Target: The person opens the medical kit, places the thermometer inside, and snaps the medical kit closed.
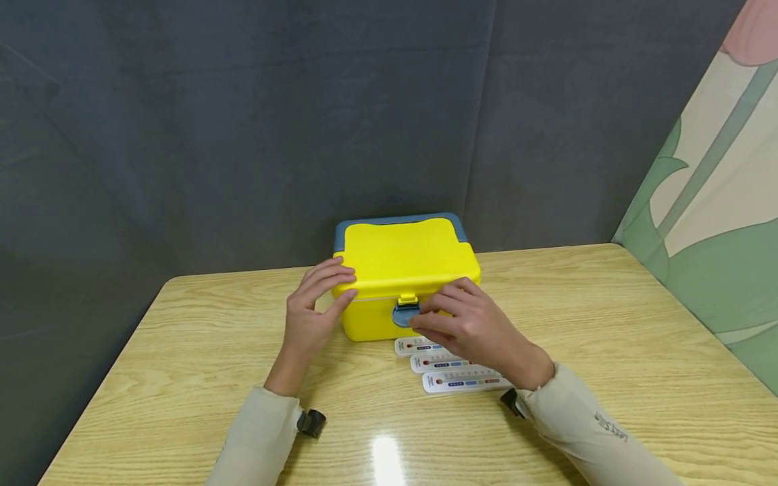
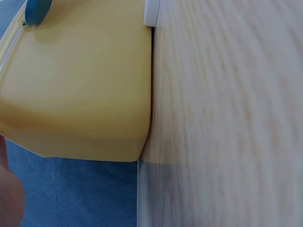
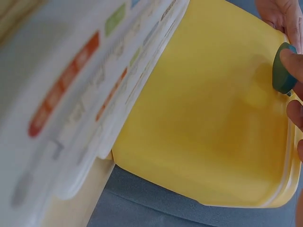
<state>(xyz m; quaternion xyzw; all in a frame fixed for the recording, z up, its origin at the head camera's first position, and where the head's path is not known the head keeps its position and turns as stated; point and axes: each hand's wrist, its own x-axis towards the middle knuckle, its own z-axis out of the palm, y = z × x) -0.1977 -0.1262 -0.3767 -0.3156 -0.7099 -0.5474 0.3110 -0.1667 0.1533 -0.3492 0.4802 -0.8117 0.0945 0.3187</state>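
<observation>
A yellow storage box (image 1: 385, 324) with a yellow lid (image 1: 407, 253) stands closed on the table. My left hand (image 1: 313, 307) rests at the lid's left front corner, fingers extended along the side and thumb at the front edge. On the box's front, a blue latch (image 1: 402, 316) tilts outward. My right hand (image 1: 471, 324) pinches this latch, with the thumb (image 3: 294, 64) on its face and the other fingers bent near the lid seam. Below that hand lie three white thermometer strips (image 1: 464, 381), their right ends partly hidden by the hand and wrist.
The wooden table (image 1: 213, 351) reaches back to a dark grey cloth wall (image 1: 243, 135), close behind the box. A blue handle (image 1: 398, 219) frames the lid's back edge. To the right hangs a flower-patterned curtain (image 1: 717, 223).
</observation>
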